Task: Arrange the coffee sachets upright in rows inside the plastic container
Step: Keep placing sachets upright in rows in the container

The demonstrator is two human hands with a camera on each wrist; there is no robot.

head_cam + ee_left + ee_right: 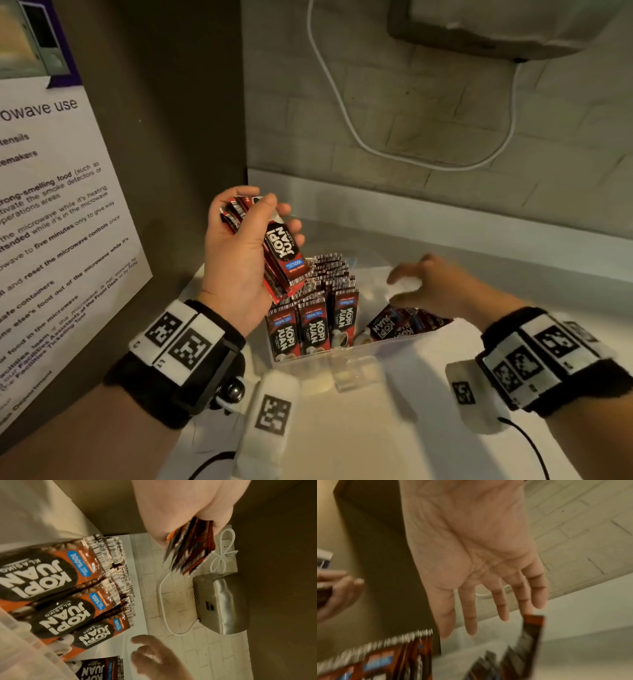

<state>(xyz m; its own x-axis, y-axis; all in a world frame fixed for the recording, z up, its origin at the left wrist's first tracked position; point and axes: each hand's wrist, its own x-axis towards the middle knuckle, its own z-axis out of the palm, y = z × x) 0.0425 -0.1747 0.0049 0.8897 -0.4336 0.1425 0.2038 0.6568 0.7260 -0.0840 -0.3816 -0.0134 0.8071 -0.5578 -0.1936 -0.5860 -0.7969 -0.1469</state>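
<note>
A clear plastic container (356,356) stands on the white table (359,428), close to the corner where a dark side panel meets a pale brick wall. Its left part is packed with upright coffee sachets (311,318), red and black packets marked KOPI JUAN, set in three rows running from the near wall to the far side, their striped top edges lined up one behind another. In the right part of the same container lie loose sachets (397,325), tipped over and leaning at a low angle rather than standing.

The left hand (239,253) is raised just above the upright rows, its fingers and thumb curled round a held bundle of sachets (284,260); the bundle's lower end hangs just over the back of the left rows, and whether it touches them cannot be told. The right hand (435,287) hovers over the right part of the container, above the fallen packets, its fingers (503,601) straight, spread apart and holding nothing.

On the wall behind hang a metal hand dryer (217,604) and a looping white cable (346,113). A printed notice about microwave use (51,219) is fixed to the side panel at the left.
</note>
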